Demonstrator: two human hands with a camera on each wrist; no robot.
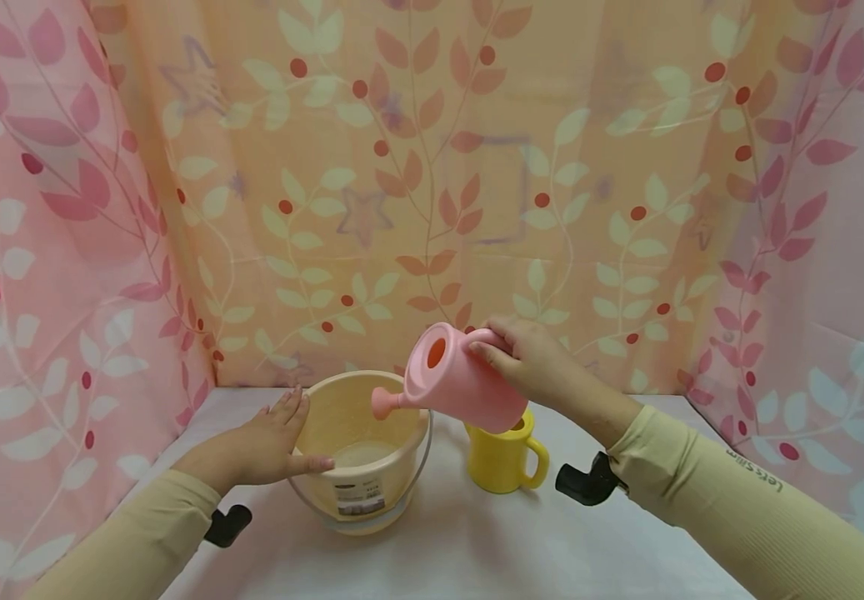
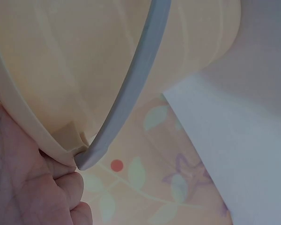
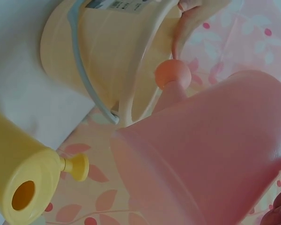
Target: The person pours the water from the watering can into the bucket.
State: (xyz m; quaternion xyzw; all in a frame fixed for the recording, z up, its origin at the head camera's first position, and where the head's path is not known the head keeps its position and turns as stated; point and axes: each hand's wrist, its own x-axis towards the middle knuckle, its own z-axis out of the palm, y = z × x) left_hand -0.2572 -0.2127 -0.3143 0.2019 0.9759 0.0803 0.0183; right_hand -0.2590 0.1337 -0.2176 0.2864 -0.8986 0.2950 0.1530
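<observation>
My right hand [image 1: 532, 358] grips the handle of a pink watering can [image 1: 469, 387], held tilted in the air with its spout head [image 1: 384, 403] over the mouth of a cream bucket [image 1: 360, 492]. The opening in the can's top looks orange-red. On the bucket's left rim rests my left hand [image 1: 274, 437], its fingers laid along the edge and its thumb across the front rim. The left wrist view shows this hand [image 2: 33, 173] against the rim beside the grey bail handle [image 2: 131, 89]. Clear liquid [image 1: 360, 453] appears to lie at the bucket's bottom.
A yellow watering can [image 1: 499, 458] stands upright on the white tabletop [image 1: 476, 542], right of the bucket and partly behind the pink can. Leaf-patterned curtains [image 1: 417, 167] enclose the back and both sides.
</observation>
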